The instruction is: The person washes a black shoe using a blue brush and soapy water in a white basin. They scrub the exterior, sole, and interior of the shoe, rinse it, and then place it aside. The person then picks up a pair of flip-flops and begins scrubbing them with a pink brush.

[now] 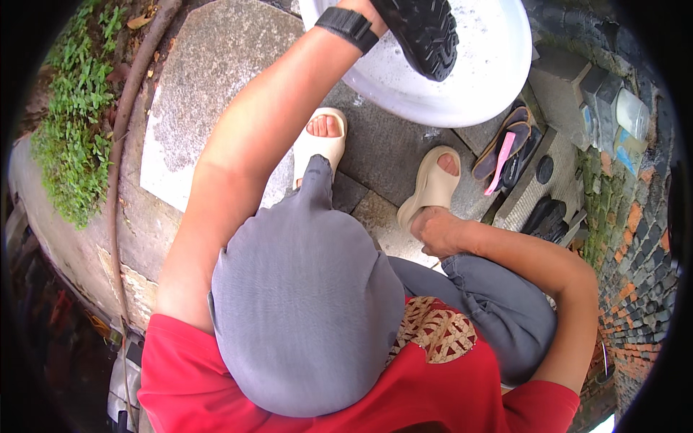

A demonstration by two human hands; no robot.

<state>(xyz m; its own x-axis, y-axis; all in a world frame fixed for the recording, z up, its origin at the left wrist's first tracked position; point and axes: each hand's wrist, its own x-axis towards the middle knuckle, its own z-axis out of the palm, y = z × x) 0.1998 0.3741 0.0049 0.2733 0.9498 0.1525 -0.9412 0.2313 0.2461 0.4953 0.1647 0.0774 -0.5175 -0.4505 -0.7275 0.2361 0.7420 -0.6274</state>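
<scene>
At the top edge my left hand (373,12) is cut off by the frame, with a black band on its wrist. It is against a black shoe (430,40), whose treaded sole shows, and the fingers are out of sight. The shoe is tilted over a white basin (433,116) that holds sudsy water. My right hand (439,234) is bent down beside the heel of a cream slide sandal (433,189) on my right foot, above my grey trouser leg. Its fingers are partly hidden. Another cream slide sandal (327,135) is on my left foot.
Right of the basin, a pink-handled brush (502,162) lies across a brown sandal (482,159). Dark footwear (546,219) is further right, before a mossy brick wall (622,243). A brown pipe (116,178) runs past green plants (81,124) at left. Stone paving (379,146) lies underfoot.
</scene>
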